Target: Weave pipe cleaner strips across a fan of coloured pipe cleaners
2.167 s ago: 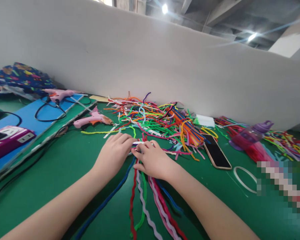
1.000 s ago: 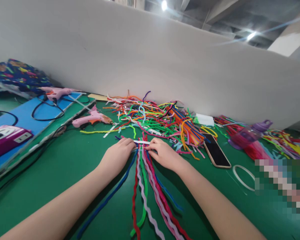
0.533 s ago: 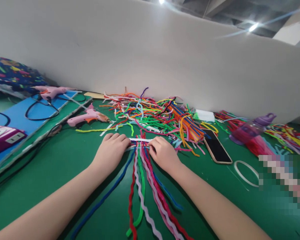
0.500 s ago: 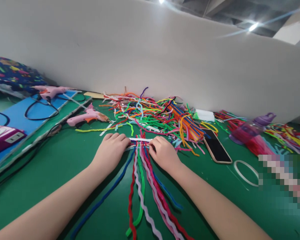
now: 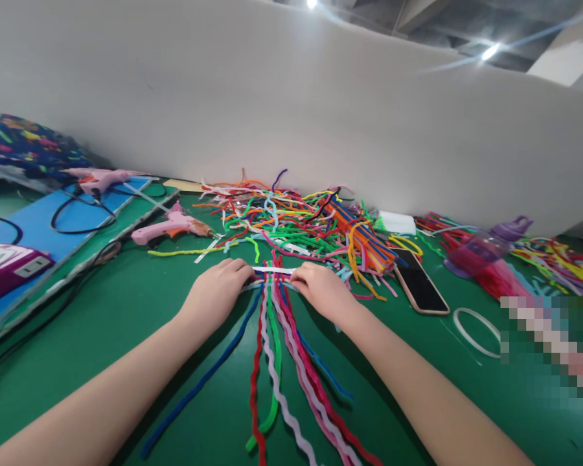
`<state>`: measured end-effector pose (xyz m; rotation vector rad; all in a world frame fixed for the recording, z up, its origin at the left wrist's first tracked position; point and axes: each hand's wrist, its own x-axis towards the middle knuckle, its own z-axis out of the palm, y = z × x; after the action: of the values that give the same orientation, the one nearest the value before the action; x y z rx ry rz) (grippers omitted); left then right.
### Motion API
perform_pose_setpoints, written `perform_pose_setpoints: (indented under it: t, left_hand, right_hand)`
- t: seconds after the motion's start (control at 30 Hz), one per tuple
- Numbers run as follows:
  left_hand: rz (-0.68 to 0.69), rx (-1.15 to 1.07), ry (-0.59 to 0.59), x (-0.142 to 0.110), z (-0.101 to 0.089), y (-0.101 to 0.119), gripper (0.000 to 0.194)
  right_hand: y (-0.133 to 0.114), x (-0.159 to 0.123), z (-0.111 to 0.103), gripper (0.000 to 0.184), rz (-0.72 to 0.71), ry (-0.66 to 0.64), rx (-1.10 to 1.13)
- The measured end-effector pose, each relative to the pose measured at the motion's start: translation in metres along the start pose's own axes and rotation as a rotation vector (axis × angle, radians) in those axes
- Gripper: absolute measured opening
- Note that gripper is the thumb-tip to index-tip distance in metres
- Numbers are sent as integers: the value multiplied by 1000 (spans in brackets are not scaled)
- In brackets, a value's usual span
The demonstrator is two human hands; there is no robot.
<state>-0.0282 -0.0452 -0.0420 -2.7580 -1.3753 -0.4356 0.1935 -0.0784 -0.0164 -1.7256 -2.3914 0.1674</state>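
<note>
Several fuzzy pipe cleaners are woven together in front of me, with a white crosswise pipe cleaner (image 5: pixel 273 270) along the top. My left hand (image 5: pixel 219 289) is closed on the left ends of the crosswise strands. At the right ends, my right hand (image 5: pixel 321 290) pinches the same weave between thumb and fingers. From between the hands, long strands fan toward me: a blue pipe cleaner (image 5: pixel 201 383), a red pipe cleaner (image 5: pixel 255 382), a green one (image 5: pixel 277 369), a wavy lavender one (image 5: pixel 282 395) and pink ones. My fingers hide the ends of the crosswise strands.
Behind my hands lies a tangled pile of pipe cleaners (image 5: pixel 291 220). Pink glue guns (image 5: pixel 172 226) and black cables are at the left, beside a purple power strip (image 5: pixel 12 268). A phone (image 5: pixel 422 285), a white ring (image 5: pixel 476 332) and a purple bottle (image 5: pixel 488 246) are at the right.
Both hands keep their hold on the weave. My right hand has tilted slightly at the wrist, and the right ends of the lower crosswise strands angle down a little more.
</note>
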Motion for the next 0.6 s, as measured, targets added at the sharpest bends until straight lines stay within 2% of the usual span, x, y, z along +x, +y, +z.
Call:
perform_pose_setpoints:
  t: [0.17, 0.33, 0.6]
  left_hand:
    - [4, -16, 41, -2, 0, 0, 32]
    - [6, 1, 19, -2, -2, 1, 35]
    - [-2, 118, -10, -1, -7, 8, 30]
  right_hand:
    - [7, 1, -1, 17, -69, 13, -25]
    - [13, 4, 9, 17, -181, 64, -129]
    - [8, 1, 18, 15, -214, 125, -342]
